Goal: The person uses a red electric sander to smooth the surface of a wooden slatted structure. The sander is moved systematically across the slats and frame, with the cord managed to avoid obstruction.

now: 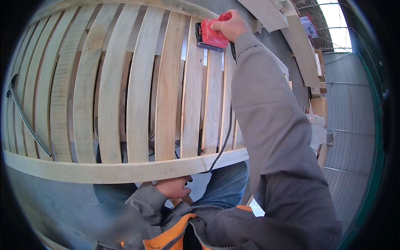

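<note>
My right hand [231, 26] is wrapped round a red electric sander [213, 33], whose dark pad lies on the far ends of the slats. From the sander a black cord [228, 129] runs back over the slats and the near rail. Pale wooden slats [139, 83] stand in a row with gaps, joined by a near rail [125, 171]. Below that rail, close to my body, is my left hand [174, 187] with its fingers curled in; whatever it may hold is hidden.
A hammer-like tool with a dark head and a thin metal handle [28, 121] lies across the left slats. Wide boards [298, 46] are at the far right, beside a small box [308, 27]. Further right rises a corrugated metal wall [350, 112].
</note>
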The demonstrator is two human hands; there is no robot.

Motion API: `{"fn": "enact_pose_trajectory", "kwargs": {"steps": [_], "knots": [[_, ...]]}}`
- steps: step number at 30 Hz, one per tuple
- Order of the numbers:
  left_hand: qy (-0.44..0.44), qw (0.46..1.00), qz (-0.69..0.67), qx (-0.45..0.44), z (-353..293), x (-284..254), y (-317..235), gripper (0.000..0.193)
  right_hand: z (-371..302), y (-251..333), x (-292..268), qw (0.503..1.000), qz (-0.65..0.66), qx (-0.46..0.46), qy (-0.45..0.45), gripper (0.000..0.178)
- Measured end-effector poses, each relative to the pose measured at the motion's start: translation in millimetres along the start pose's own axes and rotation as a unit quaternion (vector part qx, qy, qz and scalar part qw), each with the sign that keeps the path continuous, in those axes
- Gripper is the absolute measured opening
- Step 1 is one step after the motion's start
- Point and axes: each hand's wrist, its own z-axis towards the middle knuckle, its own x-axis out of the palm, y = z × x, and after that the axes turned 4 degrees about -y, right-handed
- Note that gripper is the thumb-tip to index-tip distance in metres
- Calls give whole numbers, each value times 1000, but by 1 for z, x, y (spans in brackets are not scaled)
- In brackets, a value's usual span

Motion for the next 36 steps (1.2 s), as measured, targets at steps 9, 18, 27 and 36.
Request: {"fn": "enact_pose_trajectory", "kwargs": {"steps": [9,18,27,36], "knots": [[12,1000,14,1,0,7,2,53,-106,8,-15,998,-27,56,-6,78],[47,998,22,-46,-10,5,-5,53,-227,17,-31,993,-31,106,30,81],[49,998,0,-37,-10,10,-2,53,-211,-4,-27,995,-16,97,-10,74],[18,1000,3,11,-4,4,-4,49,-104,9,-12,996,-34,71,-27,83]]}}
